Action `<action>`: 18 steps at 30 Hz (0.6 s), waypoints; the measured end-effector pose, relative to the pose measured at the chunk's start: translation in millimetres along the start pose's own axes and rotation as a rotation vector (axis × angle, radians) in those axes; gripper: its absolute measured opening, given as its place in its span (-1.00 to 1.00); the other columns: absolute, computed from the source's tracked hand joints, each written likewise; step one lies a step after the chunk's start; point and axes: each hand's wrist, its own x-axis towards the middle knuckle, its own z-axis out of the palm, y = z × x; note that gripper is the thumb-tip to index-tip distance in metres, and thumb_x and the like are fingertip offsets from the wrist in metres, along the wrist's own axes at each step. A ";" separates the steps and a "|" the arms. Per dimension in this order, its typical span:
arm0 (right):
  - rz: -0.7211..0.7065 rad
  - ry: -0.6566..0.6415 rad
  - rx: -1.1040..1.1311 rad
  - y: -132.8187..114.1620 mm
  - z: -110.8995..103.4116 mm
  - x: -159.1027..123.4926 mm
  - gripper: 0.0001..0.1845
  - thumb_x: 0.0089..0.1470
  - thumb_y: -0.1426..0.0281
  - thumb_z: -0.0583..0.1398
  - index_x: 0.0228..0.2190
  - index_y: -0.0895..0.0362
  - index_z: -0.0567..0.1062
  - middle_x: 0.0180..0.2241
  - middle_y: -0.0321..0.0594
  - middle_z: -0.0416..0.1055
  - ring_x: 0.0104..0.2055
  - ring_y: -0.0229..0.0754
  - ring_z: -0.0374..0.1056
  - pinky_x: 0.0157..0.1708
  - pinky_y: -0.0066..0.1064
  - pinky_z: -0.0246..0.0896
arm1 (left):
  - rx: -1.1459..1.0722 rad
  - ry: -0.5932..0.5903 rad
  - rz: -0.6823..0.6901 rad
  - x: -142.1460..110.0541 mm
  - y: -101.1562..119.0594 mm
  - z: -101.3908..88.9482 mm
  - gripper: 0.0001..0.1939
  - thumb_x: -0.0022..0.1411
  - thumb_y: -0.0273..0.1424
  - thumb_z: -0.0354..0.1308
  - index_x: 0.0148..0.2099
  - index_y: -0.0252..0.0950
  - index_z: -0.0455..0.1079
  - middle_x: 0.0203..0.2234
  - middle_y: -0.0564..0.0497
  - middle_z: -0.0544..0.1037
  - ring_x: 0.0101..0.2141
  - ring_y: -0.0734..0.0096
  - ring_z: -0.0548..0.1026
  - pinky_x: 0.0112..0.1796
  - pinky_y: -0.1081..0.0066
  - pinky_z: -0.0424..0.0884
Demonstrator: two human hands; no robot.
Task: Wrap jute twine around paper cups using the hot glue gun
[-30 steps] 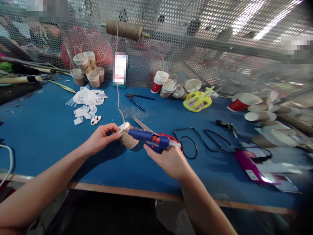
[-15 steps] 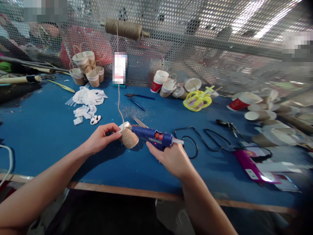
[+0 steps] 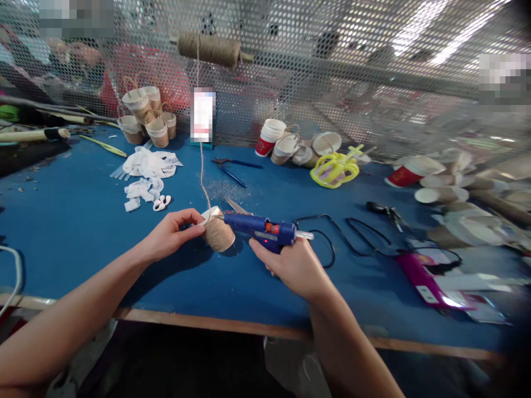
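Tilted on its side above the blue table is a small paper cup (image 3: 219, 234) wrapped in brown twine. My left hand (image 3: 172, 235) pinches its white rim, thumb and fingers closed on it. Twine (image 3: 202, 171) runs from a spool (image 3: 209, 48) on the mesh down to the cup's rim. In my right hand (image 3: 292, 262) is a blue glue gun (image 3: 261, 228), a clear glue stick poking from its back and a small red light lit. Its nozzle points left at the cup, at or very close to the twine by the rim. Scissors (image 3: 236, 206) lie behind, partly hidden by the gun.
Blue-handled pliers (image 3: 234, 164) lie behind the cup. White lace scraps (image 3: 151, 164) and small white-handled snips (image 3: 161, 203) are on the left. Twine-wrapped cups (image 3: 157, 132) stand stacked at the back. A black cord (image 3: 360, 243) and a purple box (image 3: 423, 282) occupy the right.
The glue gun and my right hand have shifted a little to the right, and the gun has levelled. My left hand and the cup have stayed in place.
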 end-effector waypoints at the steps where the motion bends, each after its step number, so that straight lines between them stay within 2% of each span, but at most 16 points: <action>1: 0.001 -0.002 0.006 0.4 -0.5 0.5 -0.74 -0.10 0.34 0.14 -0.69 0.10 0.19 -0.81 -0.43 0.13 -0.75 -0.39 0.05 -0.74 -0.50 0.00 | 0.004 -0.002 -0.002 0.1 0.5 -0.2 -0.86 0.12 -0.35 0.06 -0.41 -0.33 0.29 -0.49 0.07 0.38 -0.42 0.49 0.32 -0.31 0.43 0.22; 6: 0.020 0.000 0.045 3.6 -0.9 4.8 -0.73 -0.13 0.35 0.15 -0.70 0.10 0.17 -0.82 -0.47 0.10 -0.77 -0.42 -0.01 -0.75 -0.52 -0.03 | 0.008 -0.015 -0.005 0.2 0.5 -1.3 -0.87 0.12 -0.36 0.07 -0.41 -0.32 0.28 -0.48 0.06 0.38 -0.41 0.47 0.32 -0.29 0.41 0.23; 12: 0.088 -0.027 0.093 8.0 0.1 6.4 -0.74 -0.12 0.29 0.15 -0.67 0.10 0.19 -0.81 -0.44 0.12 -0.77 -0.39 0.05 -0.77 -0.51 -0.02 | 0.013 -0.026 0.003 -0.4 -2.1 -2.6 -0.88 0.13 -0.37 0.06 -0.40 -0.31 0.28 -0.46 0.06 0.38 -0.39 0.47 0.33 -0.27 0.40 0.23; 18: 0.113 -0.061 0.118 1.4 -1.7 3.2 -0.73 -0.12 0.30 0.15 -0.67 0.10 0.17 -0.82 -0.45 0.12 -0.79 -0.39 0.04 -0.78 -0.51 -0.02 | 0.018 -0.020 -0.001 -0.4 -0.1 -1.8 -0.88 0.13 -0.37 0.06 -0.41 -0.31 0.28 -0.47 0.07 0.37 -0.40 0.47 0.32 -0.28 0.41 0.22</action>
